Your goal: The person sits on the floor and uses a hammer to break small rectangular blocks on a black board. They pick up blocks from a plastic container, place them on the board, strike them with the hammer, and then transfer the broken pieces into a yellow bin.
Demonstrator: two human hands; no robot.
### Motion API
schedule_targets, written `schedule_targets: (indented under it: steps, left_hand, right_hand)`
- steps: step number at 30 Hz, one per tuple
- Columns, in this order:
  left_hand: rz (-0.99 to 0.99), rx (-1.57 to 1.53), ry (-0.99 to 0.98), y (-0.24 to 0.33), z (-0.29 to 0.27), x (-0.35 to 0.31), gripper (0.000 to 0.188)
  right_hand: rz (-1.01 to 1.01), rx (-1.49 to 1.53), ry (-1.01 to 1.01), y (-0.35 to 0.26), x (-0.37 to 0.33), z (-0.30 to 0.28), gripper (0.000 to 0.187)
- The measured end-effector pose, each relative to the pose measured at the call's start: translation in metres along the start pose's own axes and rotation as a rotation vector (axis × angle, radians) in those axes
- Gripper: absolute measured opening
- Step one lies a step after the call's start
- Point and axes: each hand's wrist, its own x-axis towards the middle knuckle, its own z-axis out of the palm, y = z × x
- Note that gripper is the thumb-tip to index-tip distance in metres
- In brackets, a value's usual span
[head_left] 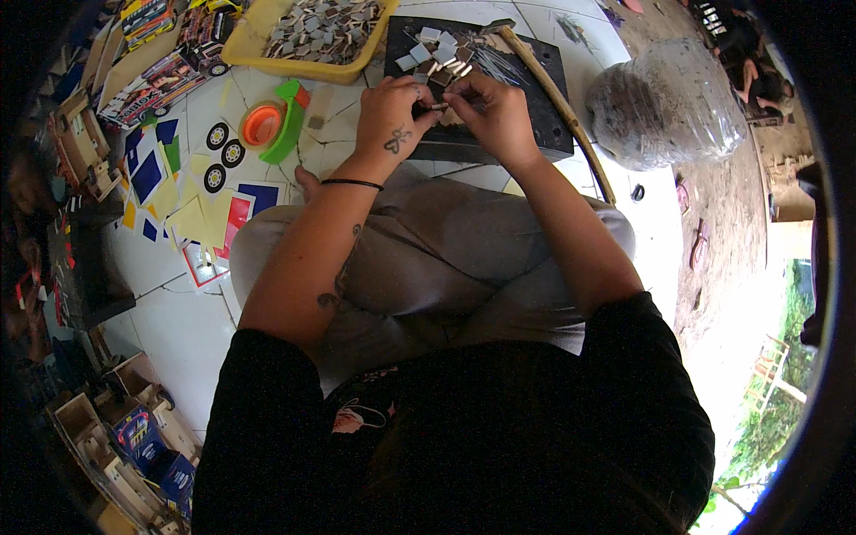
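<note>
Above the near edge of a black board (553, 138), my left hand (390, 116) and my right hand (495, 116) meet, fingertips pinched on a small pale piece (439, 106). The fingers mostly cover it, so its exact kind is unclear. Just beyond my fingers lies a pile of small square tiles (431, 52), some grey-faced and some brown with pale edges. Thin metal nails or wires (499, 67) are heaped beside that pile. A hammer (544, 76) with a long wooden handle rests across the board's right side, its head at the far edge.
A yellow tub (236, 55) of similar tiles stands beyond my left hand. Left of me are a green tape dispenser (290, 125), toy wheels (217, 135), coloured stickers (187, 218) and toy trucks (160, 80). A filled clear plastic bag (664, 102) sits right of the hammer.
</note>
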Motion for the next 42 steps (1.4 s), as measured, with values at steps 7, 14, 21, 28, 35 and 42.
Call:
schedule_targets:
  steps: [7,14,21,28,35,42]
  left_hand:
    - [-0.005,-0.028,0.0,-0.002,0.0,0.0,0.015]
    - [0.024,-0.096,0.073,0.001,0.003,0.002,0.016]
    - [0.109,-0.187,0.126,0.01,0.001,0.004,0.009]
    - [0.075,-0.197,0.109,0.011,0.0,0.003,0.009]
    - [0.119,-0.249,0.163,0.009,0.005,0.002,0.01]
    - [0.104,-0.291,0.134,0.012,0.004,0.001,0.009]
  right_hand:
    - [-0.045,-0.013,-0.02,0.0,0.001,0.0,0.013]
    - [-0.078,-0.036,-0.003,0.0,0.002,0.003,0.009]
    - [-0.094,-0.092,0.004,0.004,0.004,-0.01,0.021]
    - [0.322,-0.82,-0.271,0.079,-0.049,-0.105,0.053]
    - [0.247,-0.398,-0.108,0.025,-0.066,-0.149,0.036]
    - [0.376,-0.256,-0.188,-0.087,-0.127,-0.139,0.036]
